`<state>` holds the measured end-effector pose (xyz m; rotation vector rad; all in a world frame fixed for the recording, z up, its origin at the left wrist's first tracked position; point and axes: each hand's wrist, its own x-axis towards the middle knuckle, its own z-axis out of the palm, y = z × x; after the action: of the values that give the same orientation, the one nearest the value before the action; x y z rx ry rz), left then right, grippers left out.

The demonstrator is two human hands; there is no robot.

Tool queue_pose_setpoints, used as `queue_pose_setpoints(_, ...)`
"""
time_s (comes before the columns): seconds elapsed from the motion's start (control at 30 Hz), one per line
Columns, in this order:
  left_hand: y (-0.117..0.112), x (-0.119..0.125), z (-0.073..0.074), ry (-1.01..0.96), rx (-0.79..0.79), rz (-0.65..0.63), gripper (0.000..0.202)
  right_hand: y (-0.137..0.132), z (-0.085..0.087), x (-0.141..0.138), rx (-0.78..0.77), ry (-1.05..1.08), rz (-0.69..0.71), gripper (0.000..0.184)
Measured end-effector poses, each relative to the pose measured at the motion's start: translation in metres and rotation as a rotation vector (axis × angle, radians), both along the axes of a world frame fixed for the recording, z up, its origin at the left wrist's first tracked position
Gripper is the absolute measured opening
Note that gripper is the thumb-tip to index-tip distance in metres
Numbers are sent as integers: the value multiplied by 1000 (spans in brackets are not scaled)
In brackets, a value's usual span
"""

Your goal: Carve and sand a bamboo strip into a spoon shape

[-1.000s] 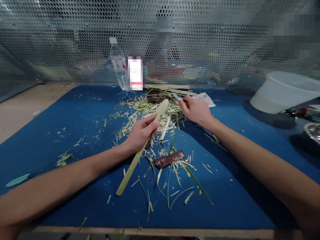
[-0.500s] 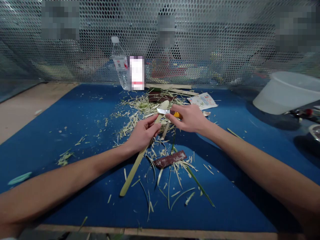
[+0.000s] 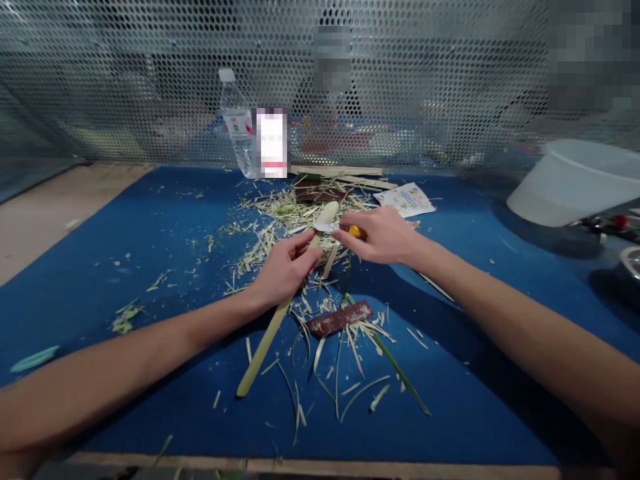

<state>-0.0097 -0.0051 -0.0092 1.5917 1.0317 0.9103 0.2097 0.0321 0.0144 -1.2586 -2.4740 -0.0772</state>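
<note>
A: Start at the left.

B: A teal piece (image 3: 35, 359) lies toward the front-left corner of the bench (image 3: 475, 427). Farther along, a bottle (image 3: 237, 127) and a blurred bright screen (image 3: 273, 143) stand side by side near the back edge.

A: And the left hand (image 3: 285, 267)?

B: Its grip is clamped on the pale strip (image 3: 265, 353), above its middle. The strip slants mid-bench, lower end toward the front edge, rounded tip toward the back, with shavings (image 3: 270, 243) around it. A brown slat (image 3: 340, 319) lies just beside it, nearer the front edge.

A: The right hand (image 3: 385, 233)?

B: Fingers closed round a yellow-handled knife (image 3: 356, 231), its blade (image 3: 326, 227) against the strip near the tip.

A: How far has the paring got?

B: Well along, I'd judge: the tip is rounded, the heap large. With the blade there, that end seems unfinished; how much remains, I can't tell.

A: Farther right?

B: A printed packet (image 3: 407, 200) toward the back edge, then a whitish tub (image 3: 560, 183) by the right edge.
</note>
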Motion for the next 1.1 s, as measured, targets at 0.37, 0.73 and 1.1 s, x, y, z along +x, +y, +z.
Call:
queue_pose_setpoints(0.37,1,3,3,3,-31,-1,38,3,-1,1,92,-59,-115,50)
queue_pose_setpoints(0.73,0,1,4,7,-45,8,45,13,-3,10,110,-70,-232,56)
queue_pose_setpoints(1.1,-4,2,6,14,-71,20,51,18,7,26,58,-37,-179,51)
